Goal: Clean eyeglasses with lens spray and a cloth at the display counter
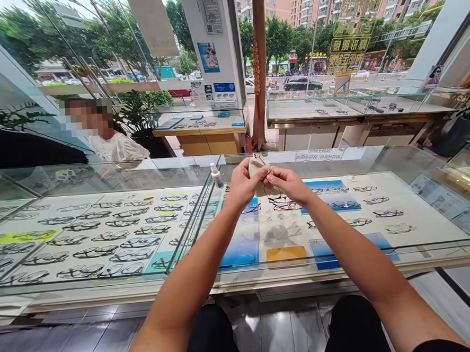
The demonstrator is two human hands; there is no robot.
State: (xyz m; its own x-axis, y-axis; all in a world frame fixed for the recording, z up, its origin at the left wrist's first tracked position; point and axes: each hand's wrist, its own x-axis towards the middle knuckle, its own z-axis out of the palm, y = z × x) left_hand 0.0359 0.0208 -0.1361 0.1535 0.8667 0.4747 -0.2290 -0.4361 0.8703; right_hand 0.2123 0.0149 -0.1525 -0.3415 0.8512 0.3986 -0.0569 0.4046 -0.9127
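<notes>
My left hand [242, 183] is closed around a beige cleaning cloth [257, 167], held up over the glass display counter [241, 271]. My right hand [289, 184] pinches a pair of thin dark-rimmed glasses [274, 191], whose frame hangs just below the cloth between both hands. The cloth covers part of the glasses. A small white spray bottle [216, 175] stands on the counter top just left of my left hand.
Inside the counter lie several rows of glasses frames [103, 234] on white and blue trays. A person in a light top [109, 144] sits behind the counter at the left. More glass counters [354, 110] and a pillar [260, 63] stand further back.
</notes>
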